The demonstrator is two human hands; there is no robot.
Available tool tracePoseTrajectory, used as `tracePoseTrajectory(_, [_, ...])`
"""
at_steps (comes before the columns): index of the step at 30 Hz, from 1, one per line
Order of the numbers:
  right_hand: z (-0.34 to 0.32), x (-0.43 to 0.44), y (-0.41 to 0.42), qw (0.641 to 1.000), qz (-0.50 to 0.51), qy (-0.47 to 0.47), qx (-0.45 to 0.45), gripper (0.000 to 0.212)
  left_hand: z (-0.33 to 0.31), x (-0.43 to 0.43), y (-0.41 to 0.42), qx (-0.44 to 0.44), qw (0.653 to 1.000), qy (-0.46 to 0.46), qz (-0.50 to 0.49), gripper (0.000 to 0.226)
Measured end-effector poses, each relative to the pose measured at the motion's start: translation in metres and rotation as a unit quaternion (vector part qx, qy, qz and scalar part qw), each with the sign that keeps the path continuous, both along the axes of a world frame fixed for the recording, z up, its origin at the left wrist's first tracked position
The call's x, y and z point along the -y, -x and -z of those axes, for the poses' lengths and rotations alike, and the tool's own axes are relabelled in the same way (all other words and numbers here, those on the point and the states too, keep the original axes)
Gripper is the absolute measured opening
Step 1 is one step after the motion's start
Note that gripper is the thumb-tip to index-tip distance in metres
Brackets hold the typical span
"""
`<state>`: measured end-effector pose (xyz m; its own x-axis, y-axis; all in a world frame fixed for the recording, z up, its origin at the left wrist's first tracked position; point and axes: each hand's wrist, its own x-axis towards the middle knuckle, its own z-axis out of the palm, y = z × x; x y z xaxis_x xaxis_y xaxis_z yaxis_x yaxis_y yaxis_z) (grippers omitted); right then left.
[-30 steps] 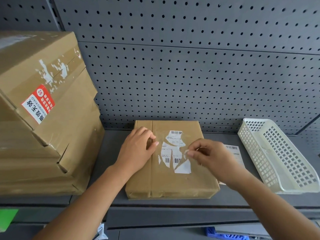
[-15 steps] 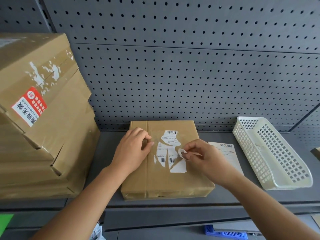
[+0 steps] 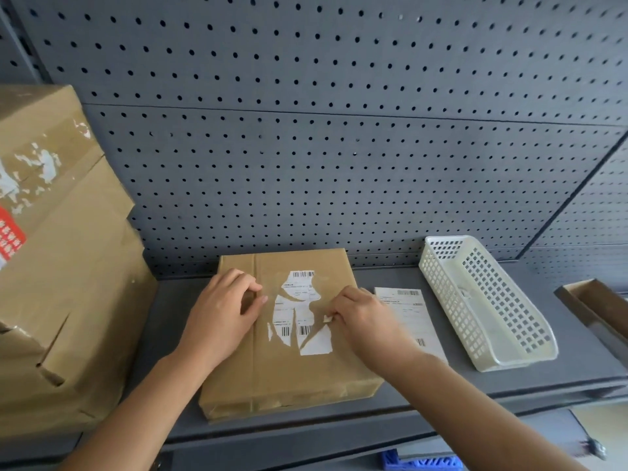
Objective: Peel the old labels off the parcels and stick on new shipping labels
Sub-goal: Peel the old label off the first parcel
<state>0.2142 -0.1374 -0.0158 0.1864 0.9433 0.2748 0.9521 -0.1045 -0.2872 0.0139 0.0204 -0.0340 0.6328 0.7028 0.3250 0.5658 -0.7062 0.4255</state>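
Parcel (image 3: 292, 372), a flat brown cardboard box, lies near the front edge of a grey shelf (image 3: 452, 385) with both hands on its top. Behind it stands a dark perforated back panel (image 3: 306, 164). To the left, a stack of large cartons (image 3: 74, 283) fills the end of the shelf; it has white label remnants and a red sticker (image 3: 10, 236) on its side. A white plastic basket (image 3: 438, 277) lies on the shelf right of the parcel. Between basket and parcel a new shipping label (image 3: 413, 317) lies flat, its near left part hidden by the right wrist.

The old label (image 3: 299, 300) on the parcel's top is torn into ragged white pieces, with barcodes showing. The left hand (image 3: 221, 314) rests just left of it, fingers curled in toward the thumb; whether they hold anything cannot be told. The right hand (image 3: 365, 319) pinches a small white scrap (image 3: 328, 318) at the label's right edge.
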Motion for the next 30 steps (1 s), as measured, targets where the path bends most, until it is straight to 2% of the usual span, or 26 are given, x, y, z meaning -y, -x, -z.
tracePoseTrajectory(3, [-0.004,0.002,-0.004,0.999,0.013,-0.022,-0.02,0.021,-0.002,0.001,0.0,-0.008,1.0,0.006,-0.004,0.019])
tracePoseTrajectory(6, [-0.028,0.013,-0.022,0.985,0.064,-0.048,-0.155,0.018,-0.005,0.002,-0.002,-0.018,1.0,0.012,-0.01,0.019])
tracePoseTrajectory(10, [-0.052,0.039,-0.071,0.931,0.159,-0.075,-0.32,0.007,-0.004,0.001,-0.001,-0.027,1.0,0.002,-0.009,0.02])
tracePoseTrajectory(12, [-0.056,0.054,-0.1,0.904,0.207,-0.115,-0.355,0.004,-0.002,0.0,-0.002,-0.031,0.999,-0.01,-0.003,0.021])
tracePoseTrajectory(15, [-0.053,0.076,-0.142,0.881,0.276,-0.149,-0.355,0.002,-0.003,0.002,-0.003,-0.028,0.999,-0.021,0.003,0.014])
tracePoseTrajectory(18, [-0.041,0.091,-0.176,0.87,0.348,-0.122,-0.328,0.008,-0.004,0.007,-0.008,-0.021,1.0,-0.014,0.018,0.014])
tracePoseTrajectory(22, [-0.022,0.098,-0.203,0.881,0.392,-0.071,-0.257,0.015,-0.005,0.014,-0.016,-0.031,0.998,0.0,0.05,0.013])
tracePoseTrajectory(24, [-0.011,0.096,-0.213,0.88,0.4,-0.047,-0.251,0.018,-0.005,0.018,-0.021,-0.026,0.998,0.008,0.064,0.014])
tracePoseTrajectory(30, [0.014,0.083,-0.226,0.906,0.382,0.062,-0.174,0.028,0.0,0.022,-0.029,-0.025,0.993,0.009,0.111,0.022])
